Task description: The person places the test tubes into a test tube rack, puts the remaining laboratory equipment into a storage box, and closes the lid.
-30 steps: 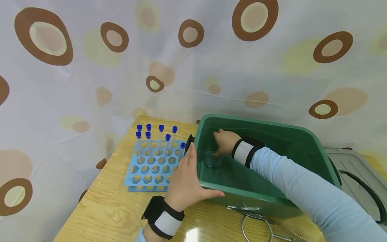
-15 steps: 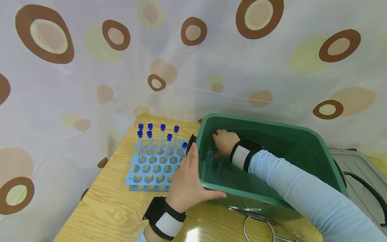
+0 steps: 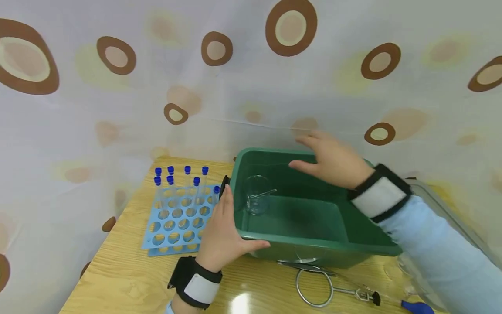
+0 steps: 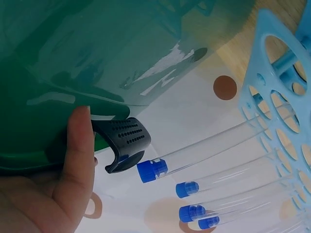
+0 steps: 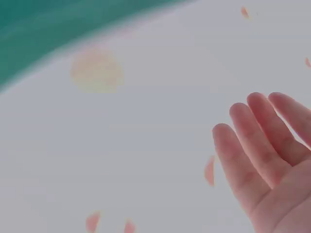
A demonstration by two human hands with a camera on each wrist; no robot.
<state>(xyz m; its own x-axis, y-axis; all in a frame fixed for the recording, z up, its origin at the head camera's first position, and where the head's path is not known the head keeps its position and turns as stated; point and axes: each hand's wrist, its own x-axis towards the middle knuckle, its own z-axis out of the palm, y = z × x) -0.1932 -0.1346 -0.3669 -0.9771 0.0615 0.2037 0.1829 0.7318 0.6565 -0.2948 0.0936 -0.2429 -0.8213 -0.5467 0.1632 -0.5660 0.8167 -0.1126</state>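
My left hand [image 3: 219, 237] rests against the left front corner of a green plastic bin [image 3: 290, 240]. Its fingers lie straight along the left wall and the thumb stretches along the front. In the left wrist view a finger touches the wall beside the bin's black handle [image 4: 130, 138]. Above the bin's right half, my right hand [image 3: 335, 161] is raised with its fingers extended and nothing held; the right wrist view shows those fingers [image 5: 243, 145] spread slightly. A clear glass beaker [image 3: 255, 207] stands inside the bin at the left end, with a thin clear rod [image 3: 266, 192] in it.
Left of the bin stands a light blue test tube rack [image 3: 168, 237] with several blue-capped tubes [image 3: 196, 192]. In front lie a metal ring clamp [image 3: 300, 290], metal tweezers and a blue rubber bulb [image 3: 417, 307]. A grey lid-like panel [image 3: 431, 192] is at the right, partly behind my arm.
My right hand has left the beaker and risen up and right, out of the bin. The beaker stays inside. My left hand keeps its place while the head view has turned right.
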